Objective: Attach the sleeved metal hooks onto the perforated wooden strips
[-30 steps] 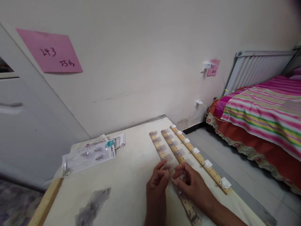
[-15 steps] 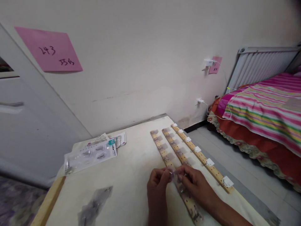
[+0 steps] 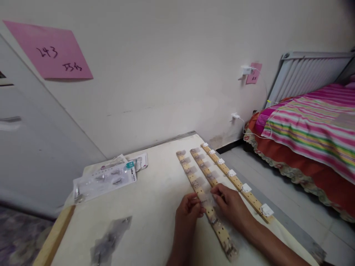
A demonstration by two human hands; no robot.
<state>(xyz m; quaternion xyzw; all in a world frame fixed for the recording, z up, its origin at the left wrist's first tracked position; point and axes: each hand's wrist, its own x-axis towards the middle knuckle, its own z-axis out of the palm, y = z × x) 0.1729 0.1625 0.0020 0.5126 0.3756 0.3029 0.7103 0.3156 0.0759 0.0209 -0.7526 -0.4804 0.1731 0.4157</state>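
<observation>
The leftmost wooden strip, toward the worktop's right edge, should be kept steady while the clear plastic piece is handled lightly; left hand and right hand are curled beside it, gripping unconfirmed.

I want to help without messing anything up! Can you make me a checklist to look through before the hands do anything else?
1. Both hands at the same strip: ok. The left hand and right hand are on either side of the leftmost wooden strip.
2. That strip resting on the table: ok.
3. Small piece near the fingertips held firmly: cannot tell, too small and blurry.
4. White tags along the rightmost wooden strip: ok, six show.
5. All clear packets on strips: not ok. Some loose packets lie near the table's front left.
</observation>
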